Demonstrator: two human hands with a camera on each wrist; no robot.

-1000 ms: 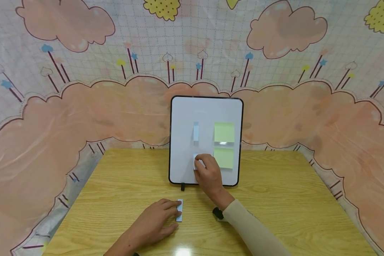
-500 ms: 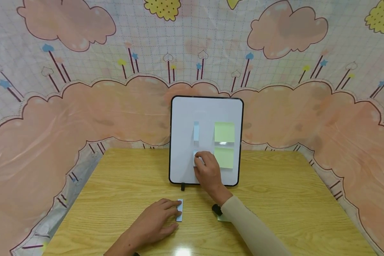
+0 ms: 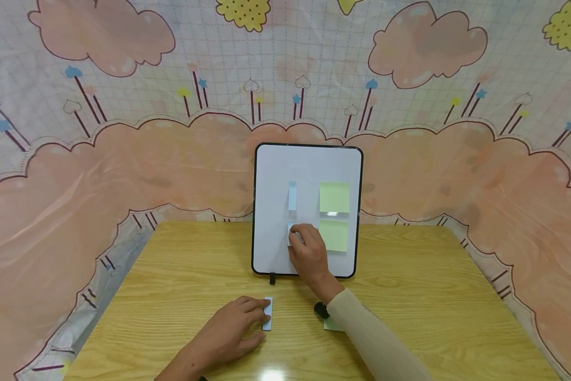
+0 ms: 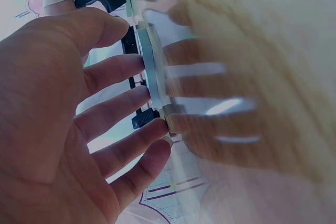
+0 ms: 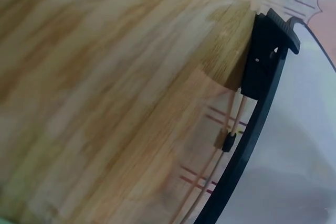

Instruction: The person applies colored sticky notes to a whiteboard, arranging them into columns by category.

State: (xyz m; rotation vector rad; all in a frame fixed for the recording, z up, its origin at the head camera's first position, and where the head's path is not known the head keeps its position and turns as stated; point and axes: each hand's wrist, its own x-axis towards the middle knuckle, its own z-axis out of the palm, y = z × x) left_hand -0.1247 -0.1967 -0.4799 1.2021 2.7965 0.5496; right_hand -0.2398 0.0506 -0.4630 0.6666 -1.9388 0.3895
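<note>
My right hand (image 3: 309, 256) is at the lower middle of the whiteboard (image 3: 272, 211), pinching a light blue sticky note (image 3: 289, 242) between thumb and finger. The note is partly covered by the fingers; whether it touches the board I cannot tell. My left hand (image 3: 233, 327) lies on the table with its fingertips resting on a narrow light blue sticky note pad (image 3: 268, 326). In the left wrist view, loosely extended fingers (image 4: 118, 69) touch the edge of that pad (image 4: 150, 69). The right hand is outside the right wrist view.
Above the right hand, one blue strip (image 3: 292, 196) sticks to the board. Two green sticky notes, upper (image 3: 334, 197) and lower (image 3: 335, 236), are on its right side. A green pad (image 3: 332, 325) lies partly under the right forearm. A black bracket (image 5: 262, 56) supports the board.
My right hand has shifted slightly up the whiteboard with the blue sticky note. More of the green pad shows beside the right forearm. The left hand has stayed on its pad.
</note>
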